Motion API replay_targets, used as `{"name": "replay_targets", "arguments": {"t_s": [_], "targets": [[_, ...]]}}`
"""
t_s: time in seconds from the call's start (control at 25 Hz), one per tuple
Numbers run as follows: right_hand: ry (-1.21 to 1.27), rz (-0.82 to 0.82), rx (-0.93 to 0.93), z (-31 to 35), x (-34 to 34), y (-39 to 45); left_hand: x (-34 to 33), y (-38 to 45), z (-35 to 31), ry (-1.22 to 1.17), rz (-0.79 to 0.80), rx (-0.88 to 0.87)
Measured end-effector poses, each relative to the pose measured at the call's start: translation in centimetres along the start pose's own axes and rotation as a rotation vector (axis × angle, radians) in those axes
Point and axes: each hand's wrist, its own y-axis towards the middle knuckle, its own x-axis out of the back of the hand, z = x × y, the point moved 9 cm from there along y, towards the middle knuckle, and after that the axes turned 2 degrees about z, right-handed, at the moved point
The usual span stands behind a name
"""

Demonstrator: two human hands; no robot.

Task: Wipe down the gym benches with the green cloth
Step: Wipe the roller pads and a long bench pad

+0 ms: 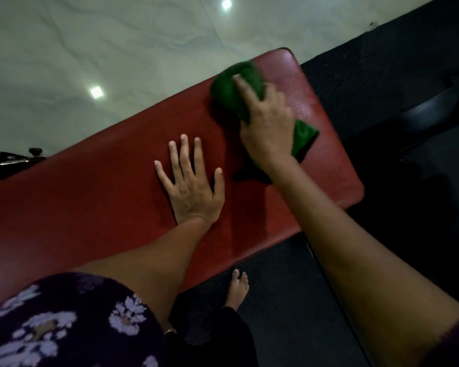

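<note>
Wiping: we judge this the step in hand, worked near the far end of the red pad.
Bench: we see one red padded gym bench [104, 186] running across the view; it is the table for this entry, though we keep its own name.
Green cloth: the green cloth [232, 87] lies bunched on the pad near its far corner, partly under our right hand, with one tail [304, 133] hanging out toward the pad's edge.
Right hands entry: our right hand [266, 123] presses down on the cloth, fingers extended over it; we cannot tell whether the thumb tucks under the fabric, and the fingers are blurred.
Left hands entry: our left hand [190, 184] rests flat on the pad, fingers spread, holding nothing, apart from the cloth.
Surface: a sheen shows on the pad beside the cloth, which we take for damp or lamp glare; we cannot tell which.
Floor: black rubber mat [289, 300] under the bench, pale tile [90, 49] beyond it, our bare foot [237, 290] on the mat.
Progress: we judge the long stretch of pad toward the left not yet covered.
Risk one: the loose tail may drag off the edge and pull the bunched cloth from under the palm.
Risk two: a bunched cloth touches little, so streaks may be missed.
Risk three: a slick pad may let the bracing left hand slide.
</note>
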Motion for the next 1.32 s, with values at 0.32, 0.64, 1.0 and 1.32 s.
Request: {"name": "replay_targets", "arguments": {"t_s": [0.32,0.64,1.0,1.32], "targets": [[0.101,-0.019,-0.256,-7.0,1.8,5.8,0.0,0.4,-0.2,-0.002,-0.014,0.006],[0.31,-0.045,-0.387,-16.4,2.4,-9.0,-0.1,0.2,-0.1,0.011,-0.006,0.003],[0.218,-0.029,-0.253,-8.8,1.9,6.4,-0.2,0.5,0.1,0.008,-0.008,0.0],[0.288,0.115,-0.107,-11.8,1.6,5.0,-0.1,0.6,0.0,0.008,-0.025,0.004]]}}
